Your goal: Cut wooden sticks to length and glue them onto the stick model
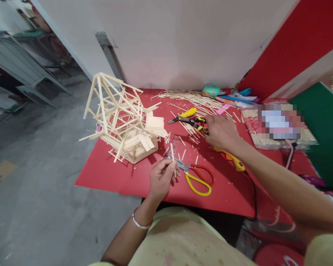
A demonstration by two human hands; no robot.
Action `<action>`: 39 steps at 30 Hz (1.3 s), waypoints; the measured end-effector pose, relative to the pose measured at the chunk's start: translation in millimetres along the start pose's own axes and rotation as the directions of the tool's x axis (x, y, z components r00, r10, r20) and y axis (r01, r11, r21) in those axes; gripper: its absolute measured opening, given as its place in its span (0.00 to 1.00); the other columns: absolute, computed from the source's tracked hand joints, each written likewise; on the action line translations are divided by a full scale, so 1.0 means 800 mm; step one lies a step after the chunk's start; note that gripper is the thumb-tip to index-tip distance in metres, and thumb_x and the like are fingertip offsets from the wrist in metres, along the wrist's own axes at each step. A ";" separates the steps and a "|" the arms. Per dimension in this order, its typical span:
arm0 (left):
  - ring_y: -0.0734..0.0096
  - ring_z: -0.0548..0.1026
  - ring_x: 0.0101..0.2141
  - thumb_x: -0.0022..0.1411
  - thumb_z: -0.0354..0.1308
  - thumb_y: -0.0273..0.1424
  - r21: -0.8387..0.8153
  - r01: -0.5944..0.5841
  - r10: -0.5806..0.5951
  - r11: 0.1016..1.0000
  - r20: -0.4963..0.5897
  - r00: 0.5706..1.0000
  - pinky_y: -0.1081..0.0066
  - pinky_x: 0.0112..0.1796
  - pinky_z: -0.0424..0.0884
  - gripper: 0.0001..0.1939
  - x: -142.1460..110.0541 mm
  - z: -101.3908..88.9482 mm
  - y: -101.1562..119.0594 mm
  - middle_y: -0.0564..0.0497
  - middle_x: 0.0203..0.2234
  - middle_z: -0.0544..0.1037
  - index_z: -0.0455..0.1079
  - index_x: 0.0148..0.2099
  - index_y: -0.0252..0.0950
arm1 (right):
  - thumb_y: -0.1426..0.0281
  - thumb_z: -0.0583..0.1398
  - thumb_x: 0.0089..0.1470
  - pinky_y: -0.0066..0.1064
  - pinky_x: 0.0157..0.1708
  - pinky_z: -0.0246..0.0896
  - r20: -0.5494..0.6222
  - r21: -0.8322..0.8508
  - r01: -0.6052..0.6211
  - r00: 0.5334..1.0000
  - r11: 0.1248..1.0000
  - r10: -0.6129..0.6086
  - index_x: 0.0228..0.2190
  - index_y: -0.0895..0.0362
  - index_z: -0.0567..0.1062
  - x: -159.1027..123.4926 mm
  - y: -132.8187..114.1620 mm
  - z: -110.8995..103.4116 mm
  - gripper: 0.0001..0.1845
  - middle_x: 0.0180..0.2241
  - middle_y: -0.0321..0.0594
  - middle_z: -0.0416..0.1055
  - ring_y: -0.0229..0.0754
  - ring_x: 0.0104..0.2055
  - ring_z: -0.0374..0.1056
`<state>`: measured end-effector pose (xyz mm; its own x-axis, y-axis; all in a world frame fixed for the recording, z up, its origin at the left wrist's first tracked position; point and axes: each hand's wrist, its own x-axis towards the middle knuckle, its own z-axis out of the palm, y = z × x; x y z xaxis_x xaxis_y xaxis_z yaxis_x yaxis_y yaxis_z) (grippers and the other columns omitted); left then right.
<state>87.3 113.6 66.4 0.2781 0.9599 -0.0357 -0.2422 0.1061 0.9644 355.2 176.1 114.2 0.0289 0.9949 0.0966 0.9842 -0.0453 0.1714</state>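
My left hand (162,176) pinches a short wooden stick (172,152) upright near the table's front edge. Scissors (198,181) with one red and one yellow handle lie right beside it, their blades partly behind my fingers. Farther back, my right hand (222,130) is closed on the black-and-yellow handles of a pair of pliers (192,121), jaws pointing left. A yellow-handled cutter knife (188,113) lies just behind the pliers. To the left stands a model built of wooden sticks (119,114), with a pointed open frame above a many-sided base.
Loose sticks (185,98) and cut bits cover the back of the red table (108,175). A yellow glue gun (235,162) with a cord lies under my right forearm. Packs of sticks (252,129) and a green board (319,129) are at the right. A wall rises behind.
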 end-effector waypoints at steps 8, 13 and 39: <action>0.77 0.71 0.19 0.63 0.62 0.42 0.048 -0.010 0.009 0.999 0.006 1.000 0.78 0.22 0.67 0.14 0.007 0.016 0.006 0.51 0.21 0.77 0.76 0.38 0.34 | 0.66 0.57 0.54 0.46 0.53 0.62 0.126 0.372 0.064 0.985 0.926 -0.119 0.60 0.61 0.64 -0.163 -0.014 -0.006 0.33 0.59 0.58 0.65 0.59 0.58 0.65; 0.76 0.71 0.20 0.63 0.61 0.40 0.149 -0.044 0.031 0.988 0.089 0.996 0.78 0.21 0.67 0.13 -0.003 0.023 0.005 0.51 0.22 0.77 0.77 0.37 0.35 | 0.68 0.59 0.52 0.46 0.54 0.63 0.117 0.436 0.063 0.985 0.898 -0.126 0.60 0.61 0.65 -0.172 -0.038 -0.014 0.33 0.58 0.58 0.66 0.58 0.58 0.65; 0.75 0.72 0.18 0.65 0.60 0.35 0.301 -0.149 0.095 0.942 0.189 0.977 0.76 0.22 0.67 0.12 -0.028 0.011 0.020 0.52 0.19 0.76 0.77 0.31 0.35 | 0.74 0.59 0.47 0.41 0.53 0.62 0.110 0.607 0.108 0.970 0.788 -0.218 0.53 0.58 0.66 -0.177 -0.060 -0.003 0.30 0.52 0.52 0.68 0.53 0.53 0.66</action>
<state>85.5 91.6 84.9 0.4245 0.8992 0.1060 0.0098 -0.1216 0.9925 303.8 37.0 94.5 -0.1673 0.9846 -0.0516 0.8843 0.1267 -0.4493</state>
